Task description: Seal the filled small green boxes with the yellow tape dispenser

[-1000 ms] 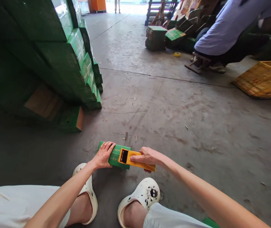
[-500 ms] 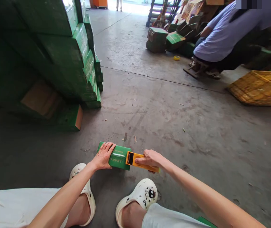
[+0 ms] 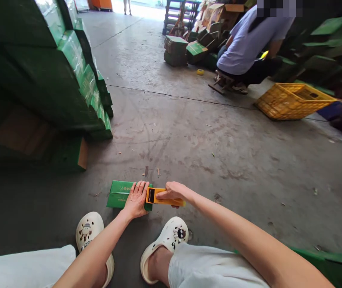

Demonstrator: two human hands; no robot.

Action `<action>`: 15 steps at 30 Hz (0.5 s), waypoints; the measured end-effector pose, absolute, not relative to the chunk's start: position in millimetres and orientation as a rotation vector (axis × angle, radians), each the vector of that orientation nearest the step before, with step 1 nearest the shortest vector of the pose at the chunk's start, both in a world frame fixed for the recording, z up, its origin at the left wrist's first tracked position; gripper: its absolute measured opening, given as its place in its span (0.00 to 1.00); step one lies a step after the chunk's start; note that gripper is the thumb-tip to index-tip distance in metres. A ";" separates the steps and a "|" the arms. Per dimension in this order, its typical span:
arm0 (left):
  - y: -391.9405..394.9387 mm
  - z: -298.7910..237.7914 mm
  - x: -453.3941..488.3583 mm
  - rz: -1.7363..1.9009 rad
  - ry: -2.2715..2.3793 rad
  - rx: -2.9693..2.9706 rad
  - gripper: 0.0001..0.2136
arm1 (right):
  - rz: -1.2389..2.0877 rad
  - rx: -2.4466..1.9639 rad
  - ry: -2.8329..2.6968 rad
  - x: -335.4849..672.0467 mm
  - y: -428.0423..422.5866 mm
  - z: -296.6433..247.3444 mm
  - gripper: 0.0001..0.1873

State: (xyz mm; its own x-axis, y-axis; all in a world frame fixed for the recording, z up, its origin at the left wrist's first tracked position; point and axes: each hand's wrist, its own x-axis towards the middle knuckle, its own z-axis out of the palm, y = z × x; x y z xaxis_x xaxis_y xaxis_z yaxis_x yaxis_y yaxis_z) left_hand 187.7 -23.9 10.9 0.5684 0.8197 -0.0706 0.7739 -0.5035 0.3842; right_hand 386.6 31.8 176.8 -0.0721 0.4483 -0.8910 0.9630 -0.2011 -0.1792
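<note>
A small green cardboard box (image 3: 117, 195) with pale printing lies on the floor between my feet, a shiny strip running along its lengthwise seam. My left hand (image 3: 137, 199) is over its right end, fingers across the top and thumb down the near side. In my right hand (image 3: 172, 193) is an orange handheld tape dispenser (image 3: 160, 196), gripped with the thumb on top. The dispenser's dark front end meets the right end of the box, just beside my left fingers. The exact contact there is partly hidden.
Stacked green boxes (image 3: 72, 60) rise at the left. A yellow crate (image 3: 287, 105) stands at the right, near a crouching person in a light shirt (image 3: 245, 46). A yellow tape roll (image 3: 200, 72) lies on the floor. Green cardboard (image 3: 333, 260) lies at lower right.
My left hand has shifted from the left part of the box to its right end, beside the dispenser. The view has turned right, so the surroundings appear further left.
</note>
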 end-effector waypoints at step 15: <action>-25.6 7.3 180.5 0.267 1.304 2.408 0.59 | -1.143 1.602 1.350 450.2 36.9 150.9 0.24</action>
State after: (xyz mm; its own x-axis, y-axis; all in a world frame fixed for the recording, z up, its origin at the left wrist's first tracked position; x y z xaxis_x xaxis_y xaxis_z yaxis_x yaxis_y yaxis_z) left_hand 180.5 -25.6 7.3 0.5493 0.8354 -0.0170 0.7618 -0.4923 0.4210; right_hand 450.2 36.9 150.9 0.0505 0.3279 -0.9434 0.9846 -0.1748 -0.0081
